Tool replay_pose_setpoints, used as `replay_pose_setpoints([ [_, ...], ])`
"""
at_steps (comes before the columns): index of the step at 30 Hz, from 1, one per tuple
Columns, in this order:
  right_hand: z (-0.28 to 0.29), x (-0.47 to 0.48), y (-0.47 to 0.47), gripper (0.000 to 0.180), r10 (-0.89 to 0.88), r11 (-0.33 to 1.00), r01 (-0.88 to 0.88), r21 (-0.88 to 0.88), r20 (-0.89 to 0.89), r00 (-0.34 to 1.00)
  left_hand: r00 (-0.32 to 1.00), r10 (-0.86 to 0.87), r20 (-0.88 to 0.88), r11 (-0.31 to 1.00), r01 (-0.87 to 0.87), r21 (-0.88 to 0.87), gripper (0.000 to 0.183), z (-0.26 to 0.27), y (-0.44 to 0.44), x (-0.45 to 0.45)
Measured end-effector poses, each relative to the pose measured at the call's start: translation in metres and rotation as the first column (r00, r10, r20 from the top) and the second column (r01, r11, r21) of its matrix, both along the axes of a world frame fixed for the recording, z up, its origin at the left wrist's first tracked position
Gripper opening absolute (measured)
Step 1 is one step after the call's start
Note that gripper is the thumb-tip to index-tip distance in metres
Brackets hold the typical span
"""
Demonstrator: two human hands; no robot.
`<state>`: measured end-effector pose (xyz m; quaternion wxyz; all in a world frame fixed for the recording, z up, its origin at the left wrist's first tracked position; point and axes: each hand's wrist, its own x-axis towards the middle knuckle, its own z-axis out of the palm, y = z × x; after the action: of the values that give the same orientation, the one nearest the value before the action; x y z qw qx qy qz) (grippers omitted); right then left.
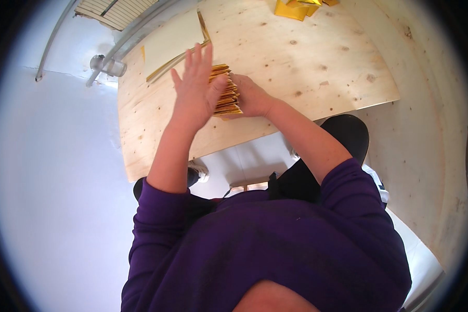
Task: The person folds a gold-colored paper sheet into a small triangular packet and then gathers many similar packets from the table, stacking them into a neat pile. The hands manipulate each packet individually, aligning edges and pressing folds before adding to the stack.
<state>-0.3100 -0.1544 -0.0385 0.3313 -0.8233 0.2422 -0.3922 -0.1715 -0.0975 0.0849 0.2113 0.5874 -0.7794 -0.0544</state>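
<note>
A thick stack of folded gold foil papers (227, 93) stands between my hands, above the near part of the plywood table (316, 70). My right hand (253, 96) grips the stack from its right side, and the folded edges show as many thin layers. On the other side, my left hand (197, 87) is raised with its fingers spread and its palm towards the stack. The left thumb overlaps the papers in view; whether it touches them I cannot tell. Just beyond the left fingertips lies a pile of flat pale sheets (171, 43) with gold edges.
Loose gold folded pieces (294, 9) lie at the table's far edge. Off its left edge are a clear container (115, 68) and a metal pipe (121, 48). A slatted panel (117, 11) is at the upper left. My legs and a black rounded seat (347, 134) are below the near edge.
</note>
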Motion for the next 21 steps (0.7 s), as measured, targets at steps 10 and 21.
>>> replay_pose_setpoints([
  [10,-0.001,0.002,-0.002,0.08,0.035,0.998,-0.035,-0.059,0.001,0.999,0.982,0.044,0.182,0.985,-0.072,0.155,0.08,-0.02,-0.007,-0.007],
  [21,0.005,-0.001,0.002,0.075,-0.024,0.993,0.028,-0.119,0.033,0.999,0.965,0.095,-0.245,0.993,-0.073,0.097,0.071,-0.005,-0.018,0.024],
])
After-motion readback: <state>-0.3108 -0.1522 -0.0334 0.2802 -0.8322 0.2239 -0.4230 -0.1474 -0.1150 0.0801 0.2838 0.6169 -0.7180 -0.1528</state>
